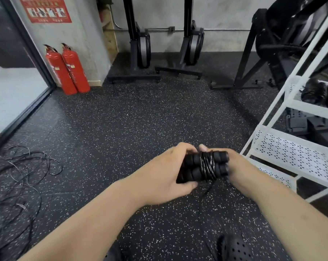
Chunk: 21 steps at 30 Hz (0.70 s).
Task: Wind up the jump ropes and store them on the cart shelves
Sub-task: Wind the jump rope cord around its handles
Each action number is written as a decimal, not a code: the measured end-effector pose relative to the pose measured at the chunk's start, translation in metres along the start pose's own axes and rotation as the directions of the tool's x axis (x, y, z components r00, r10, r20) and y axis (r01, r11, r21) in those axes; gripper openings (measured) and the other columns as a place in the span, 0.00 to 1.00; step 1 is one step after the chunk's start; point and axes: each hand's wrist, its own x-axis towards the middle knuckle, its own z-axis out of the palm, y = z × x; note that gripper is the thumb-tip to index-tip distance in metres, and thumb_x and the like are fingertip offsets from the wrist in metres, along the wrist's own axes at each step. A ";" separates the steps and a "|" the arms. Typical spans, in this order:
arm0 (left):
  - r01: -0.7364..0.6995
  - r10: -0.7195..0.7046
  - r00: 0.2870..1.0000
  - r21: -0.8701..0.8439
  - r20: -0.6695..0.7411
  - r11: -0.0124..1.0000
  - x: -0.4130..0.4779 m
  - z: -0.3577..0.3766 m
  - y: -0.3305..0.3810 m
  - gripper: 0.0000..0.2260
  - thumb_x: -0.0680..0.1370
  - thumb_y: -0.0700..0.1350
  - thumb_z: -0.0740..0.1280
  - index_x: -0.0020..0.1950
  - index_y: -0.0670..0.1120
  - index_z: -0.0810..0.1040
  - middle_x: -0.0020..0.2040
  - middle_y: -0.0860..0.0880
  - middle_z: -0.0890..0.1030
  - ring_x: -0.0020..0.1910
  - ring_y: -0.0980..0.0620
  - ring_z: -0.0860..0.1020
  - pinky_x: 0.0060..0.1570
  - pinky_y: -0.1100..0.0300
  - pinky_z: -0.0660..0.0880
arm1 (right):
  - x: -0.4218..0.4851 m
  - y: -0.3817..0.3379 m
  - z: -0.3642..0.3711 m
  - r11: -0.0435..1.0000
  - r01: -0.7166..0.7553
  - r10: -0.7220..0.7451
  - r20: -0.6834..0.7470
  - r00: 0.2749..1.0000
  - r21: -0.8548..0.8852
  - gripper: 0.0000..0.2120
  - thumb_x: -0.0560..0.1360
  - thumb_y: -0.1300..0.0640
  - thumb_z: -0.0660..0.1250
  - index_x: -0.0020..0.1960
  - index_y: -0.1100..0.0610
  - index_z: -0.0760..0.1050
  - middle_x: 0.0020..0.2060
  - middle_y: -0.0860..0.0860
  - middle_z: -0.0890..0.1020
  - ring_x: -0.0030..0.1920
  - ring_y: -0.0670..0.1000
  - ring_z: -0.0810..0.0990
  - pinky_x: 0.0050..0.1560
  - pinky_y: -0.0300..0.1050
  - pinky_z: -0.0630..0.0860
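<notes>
Loose ropes (24, 176) lay tangled on the floor far left, not yet wound. The left hand (165, 176) was curled round one end of the paired foam handles (202, 166) and the right hand (240, 166) gripped the other, with coils wrapped round the middle. A tail of cord (206, 191) dangled below. If either grip slackened, I reckon those coils would spring loose short of the cart (291, 153) at right.

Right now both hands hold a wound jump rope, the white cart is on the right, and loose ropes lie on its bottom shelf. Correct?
No. The head view shows the loose ropes on the floor at left, not on the shelf. The left hand and right hand hold the wound jump rope; the white cart is on the right.
</notes>
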 end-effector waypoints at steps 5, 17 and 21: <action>0.090 -0.088 0.979 0.002 -0.183 0.996 0.009 0.001 -0.012 0.24 0.78 0.55 0.75 0.69 0.61 0.68 0.59 0.63 0.74 0.55 0.62 0.75 0.54 0.62 0.72 | 0.004 0.020 0.028 0.993 -0.110 0.112 -0.068 0.991 0.035 0.19 0.88 0.53 0.59 0.46 0.59 0.82 0.34 0.54 0.81 0.33 0.53 0.76 0.55 0.61 0.81; 0.314 -0.228 0.919 0.249 -0.320 0.916 0.021 -0.003 -0.057 0.26 0.75 0.56 0.78 0.72 0.60 0.74 0.59 0.58 0.77 0.60 0.51 0.77 0.58 0.51 0.78 | -0.042 -0.007 0.041 0.564 0.236 -0.365 0.018 0.931 -0.791 0.16 0.86 0.40 0.57 0.48 0.45 0.78 0.31 0.45 0.80 0.30 0.44 0.76 0.32 0.44 0.71; 0.126 -0.081 0.984 0.308 -0.156 0.943 0.018 0.000 -0.043 0.21 0.75 0.55 0.77 0.66 0.62 0.76 0.56 0.59 0.77 0.58 0.54 0.76 0.56 0.50 0.79 | -0.041 -0.026 0.023 0.404 0.291 -0.556 0.020 0.831 -0.867 0.17 0.82 0.35 0.57 0.47 0.42 0.80 0.32 0.40 0.79 0.35 0.42 0.77 0.39 0.47 0.77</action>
